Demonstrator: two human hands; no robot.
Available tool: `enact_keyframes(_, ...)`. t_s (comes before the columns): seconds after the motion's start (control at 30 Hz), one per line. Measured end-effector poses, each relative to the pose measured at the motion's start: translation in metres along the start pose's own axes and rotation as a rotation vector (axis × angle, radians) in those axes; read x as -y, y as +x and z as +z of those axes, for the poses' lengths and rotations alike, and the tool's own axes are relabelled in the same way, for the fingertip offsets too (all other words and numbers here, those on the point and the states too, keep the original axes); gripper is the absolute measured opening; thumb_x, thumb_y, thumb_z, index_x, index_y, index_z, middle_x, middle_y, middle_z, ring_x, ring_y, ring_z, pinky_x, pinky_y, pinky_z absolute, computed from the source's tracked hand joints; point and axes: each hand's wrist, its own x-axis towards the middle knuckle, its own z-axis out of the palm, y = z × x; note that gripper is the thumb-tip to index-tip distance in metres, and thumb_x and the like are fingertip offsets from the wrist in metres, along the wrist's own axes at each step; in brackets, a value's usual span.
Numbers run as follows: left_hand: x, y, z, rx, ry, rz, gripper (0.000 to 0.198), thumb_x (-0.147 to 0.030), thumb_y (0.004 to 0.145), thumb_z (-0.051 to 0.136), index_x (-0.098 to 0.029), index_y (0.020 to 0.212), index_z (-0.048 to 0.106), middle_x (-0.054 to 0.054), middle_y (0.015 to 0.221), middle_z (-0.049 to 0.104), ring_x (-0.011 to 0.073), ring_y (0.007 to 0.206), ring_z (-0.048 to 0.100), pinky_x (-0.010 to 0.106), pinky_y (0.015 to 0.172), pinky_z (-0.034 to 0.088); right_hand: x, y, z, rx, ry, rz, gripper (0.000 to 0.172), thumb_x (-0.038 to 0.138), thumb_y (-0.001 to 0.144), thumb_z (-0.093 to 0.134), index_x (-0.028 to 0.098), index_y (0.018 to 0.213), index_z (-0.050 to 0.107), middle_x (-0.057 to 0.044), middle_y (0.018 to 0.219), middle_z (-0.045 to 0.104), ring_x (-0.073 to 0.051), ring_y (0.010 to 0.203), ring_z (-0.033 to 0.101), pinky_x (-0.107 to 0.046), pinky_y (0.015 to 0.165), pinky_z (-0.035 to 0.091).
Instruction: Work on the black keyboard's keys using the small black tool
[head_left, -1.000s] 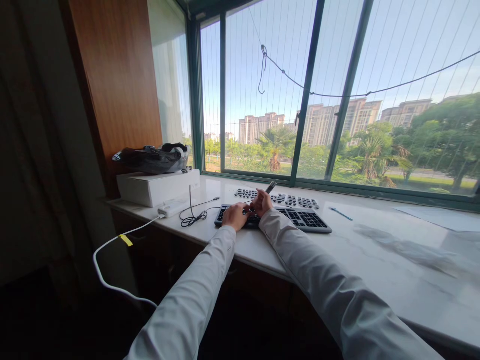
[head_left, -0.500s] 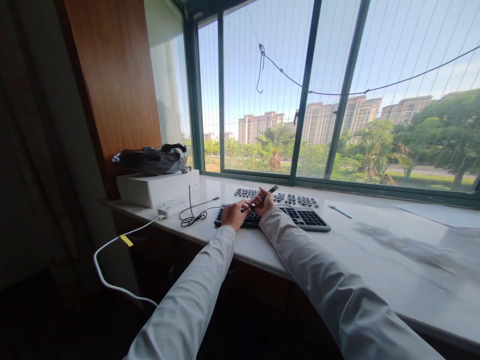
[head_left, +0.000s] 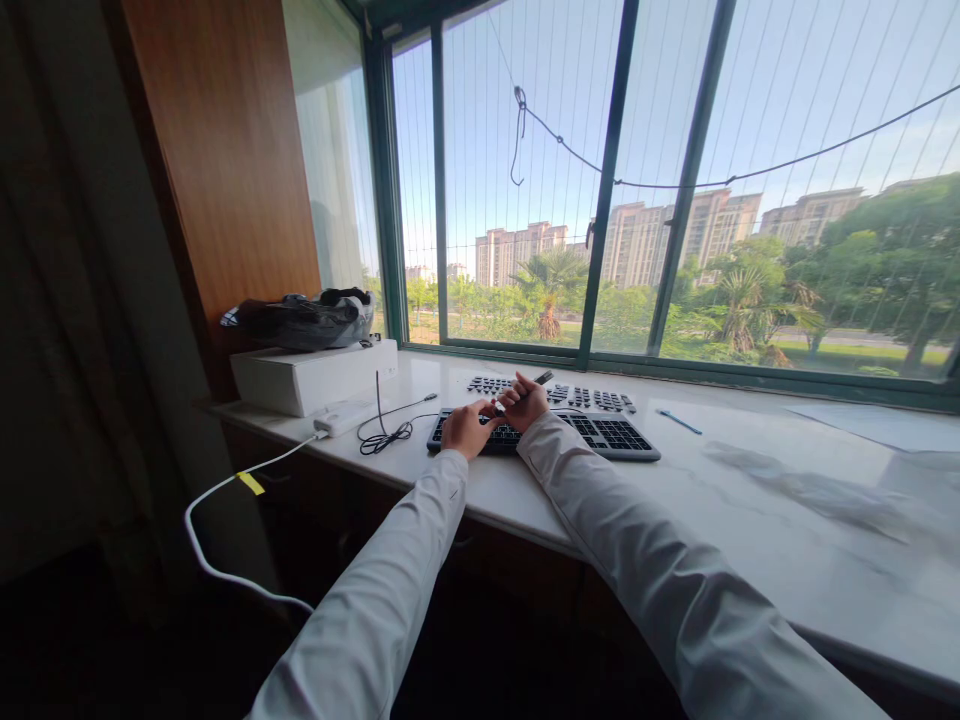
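Observation:
Both of my hands are close together over the left half of a black keyboard (head_left: 619,436) lying on the white countertop. My right hand (head_left: 529,402) is closed around a dark, slim, pen-like tool (head_left: 545,378), whose upper end sticks out beyond the fingers. Its lower end is hidden by my hands. My left hand (head_left: 466,430) is closed, its fingertips meeting those of the right. Whatever the left fingers pinch is too small to make out. Behind the keyboard, rows of loose dark keycaps (head_left: 611,401) lie on the counter, partly covered by my right hand.
Left of the keyboard lie a coiled black cable (head_left: 386,438) and a white power strip (head_left: 341,418). A white box (head_left: 315,378) with a dark plastic bag (head_left: 300,322) on top stands farther left. Rightward are a blue stick (head_left: 680,421) and a clear plastic bag (head_left: 817,492).
The left fingers have shifted slightly against the right hand's fingertips. My right hand keeps its hold on the pen-like tool. The view has moved a little.

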Motion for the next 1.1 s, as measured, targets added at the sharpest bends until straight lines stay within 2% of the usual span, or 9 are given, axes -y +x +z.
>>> enact_keyframes(0.27, 0.007, 0.005, 0.006, -0.043, -0.118, 0.018, 0.031, -0.052, 0.086, 0.055, -0.03, 0.102, 0.07, -0.001, 0.101, 0.073, 0.018, 0.097, 0.066, 0.026, 0.085, 0.048, 0.002, -0.006, 0.004, 0.038, 0.064, -0.049, 0.047, 0.035, 0.086, 0.049, 0.021, 0.056, 0.016, 0.005, 0.047, 0.024, -0.01, 0.045, 0.027, -0.034, 0.065, 0.051)
enact_keyframes(0.4, 0.01, 0.007, 0.007, -0.078, -0.133, -0.028, 0.029, -0.05, 0.087, 0.054, -0.028, 0.1, 0.068, -0.001, 0.1, 0.073, 0.0169, 0.095, 0.066, 0.026, 0.085, 0.047, 0.002, -0.004, 0.001, 0.015, 0.051, -0.144, 0.049, 0.038, 0.085, 0.052, 0.021, 0.056, 0.017, 0.006, 0.047, 0.024, -0.01, 0.045, 0.027, -0.038, 0.07, 0.052)
enact_keyframes(0.5, 0.013, 0.009, 0.008, -0.088, -0.123, -0.048, 0.026, -0.047, 0.087, 0.056, -0.028, 0.101, 0.068, -0.001, 0.098, 0.073, 0.0162, 0.093, 0.066, 0.025, 0.083, 0.047, 0.006, 0.0, -0.004, -0.035, 0.099, -0.234, 0.047, 0.038, 0.087, 0.048, 0.02, 0.056, 0.018, 0.006, 0.046, 0.025, -0.009, 0.044, 0.027, -0.035, 0.067, 0.052)
enact_keyframes(0.6, 0.014, 0.009, 0.009, -0.099, -0.108, -0.053, 0.028, -0.048, 0.087, 0.056, -0.028, 0.103, 0.067, 0.0, 0.099, 0.073, 0.0171, 0.094, 0.066, 0.025, 0.081, 0.047, 0.015, 0.004, -0.009, -0.081, 0.052, -0.27, 0.047, 0.041, 0.086, 0.049, 0.021, 0.056, 0.019, 0.007, 0.043, 0.023, -0.008, 0.041, 0.024, -0.026, 0.051, 0.045)
enact_keyframes(0.67, 0.013, 0.009, 0.008, -0.102, -0.099, -0.051, 0.031, -0.05, 0.089, 0.053, -0.029, 0.107, 0.067, 0.001, 0.098, 0.074, 0.0179, 0.096, 0.066, 0.025, 0.081, 0.046, 0.02, 0.007, -0.013, -0.105, -0.108, -0.243, 0.048, 0.046, 0.083, 0.055, 0.022, 0.055, 0.024, 0.008, 0.041, 0.02, -0.008, 0.038, 0.019, -0.023, 0.038, 0.031)
enact_keyframes(0.77, 0.012, 0.007, 0.007, -0.103, -0.088, -0.031, 0.035, -0.053, 0.091, 0.047, -0.029, 0.108, 0.067, 0.001, 0.093, 0.074, 0.0185, 0.095, 0.066, 0.025, 0.077, 0.045, 0.025, 0.011, -0.017, -0.132, -0.483, -0.195, 0.045, 0.056, 0.073, 0.067, 0.022, 0.059, 0.04, 0.01, 0.04, 0.023, -0.006, 0.036, 0.016, -0.023, 0.034, 0.017)
enact_keyframes(0.87, 0.009, 0.004, 0.004, -0.149, -0.062, -0.028, 0.036, -0.056, 0.09, 0.046, -0.03, 0.107, 0.066, 0.0, 0.093, 0.074, 0.0193, 0.093, 0.066, 0.025, 0.074, 0.044, 0.025, 0.011, -0.017, -0.117, -0.856, -0.191, 0.049, 0.064, 0.066, 0.07, 0.017, 0.069, 0.057, 0.009, 0.042, 0.03, -0.005, 0.037, 0.022, -0.023, 0.037, 0.015)
enact_keyframes(0.97, 0.007, 0.002, 0.001, -0.22, -0.026, -0.077, 0.036, -0.057, 0.089, 0.048, -0.031, 0.106, 0.066, 0.0, 0.096, 0.074, 0.0202, 0.092, 0.065, 0.027, 0.074, 0.043, 0.023, 0.006, -0.015, -0.036, -1.163, -0.133, 0.057, 0.069, 0.065, 0.066, 0.014, 0.08, 0.068, 0.007, 0.044, 0.034, -0.006, 0.04, 0.026, -0.023, 0.04, 0.017)
enact_keyframes(1.1, 0.007, -0.001, -0.001, -0.276, 0.0, -0.163, 0.034, -0.057, 0.088, 0.05, -0.031, 0.104, 0.066, 0.001, 0.1, 0.073, 0.0212, 0.094, 0.064, 0.028, 0.075, 0.042, 0.019, 0.001, -0.011, 0.066, -1.369, -0.087, 0.059, 0.069, 0.062, 0.067, 0.014, 0.082, 0.074, 0.005, 0.047, 0.041, -0.007, 0.046, 0.035, -0.024, 0.047, 0.026)
